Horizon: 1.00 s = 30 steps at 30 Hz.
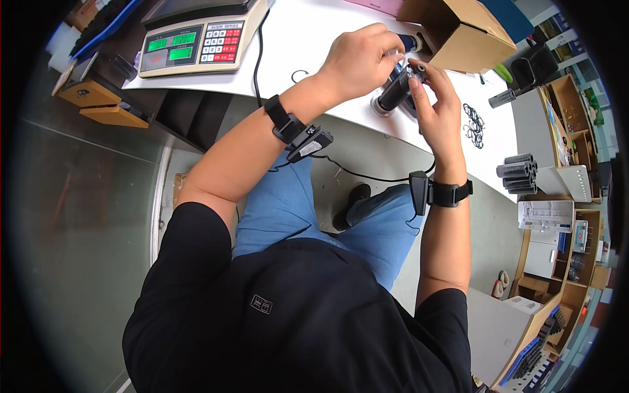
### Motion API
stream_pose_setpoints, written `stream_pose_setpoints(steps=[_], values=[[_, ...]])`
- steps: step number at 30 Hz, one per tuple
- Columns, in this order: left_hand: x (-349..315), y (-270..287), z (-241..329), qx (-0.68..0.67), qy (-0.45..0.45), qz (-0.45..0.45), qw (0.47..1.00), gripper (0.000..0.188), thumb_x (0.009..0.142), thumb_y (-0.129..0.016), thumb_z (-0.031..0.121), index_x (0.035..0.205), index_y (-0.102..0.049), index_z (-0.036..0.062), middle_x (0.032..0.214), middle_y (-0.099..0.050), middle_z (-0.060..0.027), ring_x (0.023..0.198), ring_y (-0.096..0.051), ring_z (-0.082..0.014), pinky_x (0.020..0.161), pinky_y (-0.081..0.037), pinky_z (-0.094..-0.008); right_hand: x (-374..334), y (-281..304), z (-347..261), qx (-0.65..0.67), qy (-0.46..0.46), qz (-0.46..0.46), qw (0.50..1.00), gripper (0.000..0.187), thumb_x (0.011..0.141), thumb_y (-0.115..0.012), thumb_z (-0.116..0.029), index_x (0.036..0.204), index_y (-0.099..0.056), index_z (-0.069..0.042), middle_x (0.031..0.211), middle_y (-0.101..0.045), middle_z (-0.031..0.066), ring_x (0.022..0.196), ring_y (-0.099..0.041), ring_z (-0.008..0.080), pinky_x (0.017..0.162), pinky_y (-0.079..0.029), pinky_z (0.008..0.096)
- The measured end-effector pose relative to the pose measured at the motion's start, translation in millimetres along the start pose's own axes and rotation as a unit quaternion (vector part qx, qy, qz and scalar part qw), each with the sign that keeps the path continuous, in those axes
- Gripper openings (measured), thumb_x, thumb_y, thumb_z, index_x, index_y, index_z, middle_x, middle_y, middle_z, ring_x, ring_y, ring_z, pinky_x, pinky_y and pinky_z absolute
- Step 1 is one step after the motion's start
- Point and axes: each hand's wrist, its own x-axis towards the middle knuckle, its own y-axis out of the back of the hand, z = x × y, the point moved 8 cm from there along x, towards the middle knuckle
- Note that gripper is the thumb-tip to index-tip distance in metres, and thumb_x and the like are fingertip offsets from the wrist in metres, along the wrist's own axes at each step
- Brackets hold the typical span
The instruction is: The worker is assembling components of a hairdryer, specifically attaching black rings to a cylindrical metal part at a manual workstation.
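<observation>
My left hand [360,62] and my right hand [438,108] meet above the white table [308,46], both gripping a black cylindrical part [395,92] with a flared silver base, tilted over the table's near edge. The left fingers pinch its upper end; the right fingers wrap around the top from the right side. A wrist strap with a small device sits on each forearm.
A weighing scale [196,40] with green displays stands at the left of the table. An open cardboard box [462,36] lies behind the hands. Black rubber rings [473,124] lie to the right, and a stack of black cylinders [517,171] sits further right. Shelving fills the right rim.
</observation>
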Motion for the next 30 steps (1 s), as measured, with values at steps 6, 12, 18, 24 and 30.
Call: stream_pose_setpoints(steps=[6, 12, 18, 24, 30], values=[[-9, -2, -3, -0.087, 0.03, -0.006, 0.996, 0.011, 0.09, -0.071, 0.014, 0.096, -0.066, 0.0051, 0.083, -0.064, -0.0082, 0.069, -0.059, -0.0214, 0.065, -0.049, -0.032, -4, -3, 25, 0.164, -0.095, -0.023, 0.982, 0.028, 0.103, -0.062, -0.015, 0.127, -0.067, -0.002, 0.115, -0.067, 0.0099, 0.108, -0.062, 0.019, 0.096, -0.048, 0.0309], [-18, -7, 9, -0.102, 0.013, -0.02, 0.995, 0.014, 0.086, -0.07, 0.014, 0.094, -0.064, 0.0053, 0.084, -0.065, -0.0103, 0.076, -0.067, -0.0291, 0.07, -0.054, -0.0383, -6, -5, 25, 0.195, -0.078, -0.002, 0.978, 0.032, 0.105, -0.06, -0.015, 0.134, -0.064, -0.002, 0.127, -0.066, 0.0073, 0.113, -0.062, 0.0175, 0.102, -0.047, 0.031], [-14, -13, 5, -0.027, 0.019, -0.091, 0.995, 0.014, 0.088, -0.072, 0.007, 0.101, -0.066, 0.0063, 0.093, -0.067, -0.0096, 0.081, -0.069, -0.0273, 0.073, -0.056, -0.0365, 2, -1, 23, 0.032, -0.052, 0.023, 0.998, 0.028, 0.101, -0.068, -0.017, 0.124, -0.07, -0.003, 0.112, -0.067, 0.0081, 0.108, -0.06, 0.0179, 0.096, -0.048, 0.0301], [1, -7, 15, 0.033, -0.108, -0.066, 0.991, 0.013, 0.091, -0.071, 0.006, 0.103, -0.068, 0.0078, 0.091, -0.066, -0.008, 0.078, -0.068, -0.0287, 0.071, -0.056, -0.036, 4, -2, 30, 0.078, -0.065, -0.038, 0.994, 0.031, 0.105, -0.064, -0.018, 0.131, -0.066, -0.002, 0.116, -0.066, 0.0054, 0.106, -0.063, 0.0133, 0.093, -0.049, 0.0259], [17, 2, -2, -0.041, -0.039, 0.0, 0.998, 0.007, 0.094, -0.068, 0.011, 0.101, -0.068, 0.0079, 0.088, -0.067, -0.0088, 0.081, -0.069, -0.0282, 0.072, -0.055, -0.0377, 0, -5, 31, 0.103, -0.089, -0.057, 0.989, 0.031, 0.108, -0.059, -0.019, 0.133, -0.065, -0.001, 0.118, -0.065, 0.0044, 0.106, -0.06, 0.0117, 0.096, -0.046, 0.0255]])
